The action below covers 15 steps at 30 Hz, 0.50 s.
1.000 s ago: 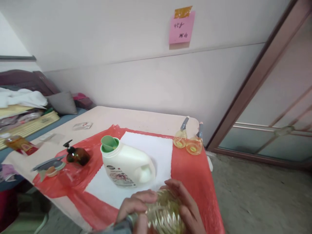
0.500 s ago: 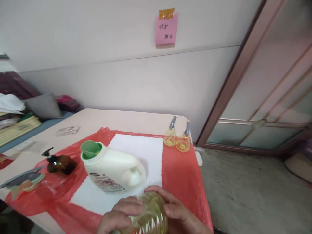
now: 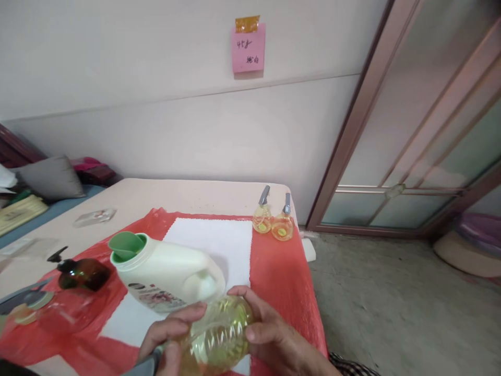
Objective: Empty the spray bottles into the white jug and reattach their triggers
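Note:
Low in the head view, my two hands hold a see-through yellowish bottle [image 3: 219,334] with ribbed sides, tilted on its side. My left hand [image 3: 168,329] is closed around its left end, where a grey top [image 3: 146,365] sticks out toward the lower left. The fingers and thumb of my right hand [image 3: 270,329] grip the rounded right end. Just beyond the bottle, a large white jug [image 3: 172,271] with a green cap [image 3: 126,245] stands on a white sheet [image 3: 235,237]. My left fingers overlap the jug's lower edge in view; whether they touch it I cannot tell.
Two similar yellowish bottles [image 3: 282,225] with grey tops stand at the table's back right corner. A brown pump bottle [image 3: 84,274] is on the left. Red plastic film [image 3: 277,277] covers part of the table [image 3: 195,193]. A pink note [image 3: 248,49] hangs on the wall.
The bottle has turned in my hands, and its grey top now shows at the lower left. The view has swung right, so the table and its things sit farther left.

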Tool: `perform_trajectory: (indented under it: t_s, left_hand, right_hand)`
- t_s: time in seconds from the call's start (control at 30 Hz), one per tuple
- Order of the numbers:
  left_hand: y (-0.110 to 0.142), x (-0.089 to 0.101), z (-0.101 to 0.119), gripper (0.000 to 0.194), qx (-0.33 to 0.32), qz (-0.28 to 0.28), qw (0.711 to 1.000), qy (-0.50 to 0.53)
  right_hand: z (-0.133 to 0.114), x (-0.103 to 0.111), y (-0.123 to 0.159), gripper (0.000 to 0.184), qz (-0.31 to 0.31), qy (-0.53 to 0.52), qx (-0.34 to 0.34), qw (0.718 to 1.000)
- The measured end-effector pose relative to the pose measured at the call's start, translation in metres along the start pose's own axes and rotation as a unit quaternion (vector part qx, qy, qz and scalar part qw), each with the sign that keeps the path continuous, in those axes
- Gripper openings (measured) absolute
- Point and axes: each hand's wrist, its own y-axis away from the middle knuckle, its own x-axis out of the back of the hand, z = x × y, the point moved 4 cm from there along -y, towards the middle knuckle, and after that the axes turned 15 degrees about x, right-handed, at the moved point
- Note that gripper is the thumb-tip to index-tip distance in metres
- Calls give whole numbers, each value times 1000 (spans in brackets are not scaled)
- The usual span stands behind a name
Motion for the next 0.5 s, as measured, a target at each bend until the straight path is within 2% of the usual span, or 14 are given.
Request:
perform_trajectory:
  t_s: [0.07,0.17,0.23,0.37,0.5]
  left_hand:
    - [-6,5,-6,31,21,-11,1000,6]
    - [-7,8,-13,32,22,-16,999,27]
    - [-5,8,-14,33,18,-6,999,39]
    - [-2,7,-14,31,57,21,998,27]
    - [-4,7,-6,31,52,47,997,33]
  right_hand:
    - [-5,-2,-1,61,8,-15,25,1000]
    - [1,2,-2,53,32,-17,25,999]
    - [12,10,-1,46,64,8,-8,998]
    - [33,19,0,60,72,91,-85,990]
    - [21,5,-2,33,33,47,-36,998]
